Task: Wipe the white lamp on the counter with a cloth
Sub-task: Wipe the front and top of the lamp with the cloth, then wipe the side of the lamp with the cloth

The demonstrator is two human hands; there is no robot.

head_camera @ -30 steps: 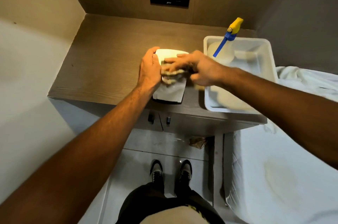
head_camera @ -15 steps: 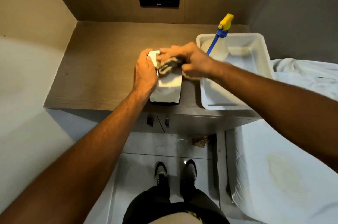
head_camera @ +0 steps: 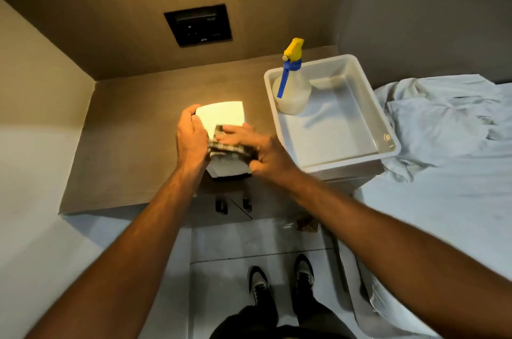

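Note:
The white lamp (head_camera: 221,114) stands lit near the front edge of the wooden counter (head_camera: 133,128), its square top glowing. My left hand (head_camera: 191,139) grips the lamp's left side and steadies it. My right hand (head_camera: 257,147) presses a folded checked cloth (head_camera: 230,146) flat against the lamp's near face, below the top. The cloth and both hands hide the middle of the lamp; its lower white part shows beneath them.
A white plastic tub (head_camera: 332,114) sits to the right on the counter, holding a spray bottle (head_camera: 291,83) with a yellow and blue head. A bed with pale sheets (head_camera: 443,158) lies further right. A black wall panel (head_camera: 198,24) is behind. My shoes (head_camera: 279,280) stand on the tiled floor.
My right hand has slid the cloth down the lamp's near face from its top edge, uncovering the glowing top. My left hand keeps its grip on the lamp's side.

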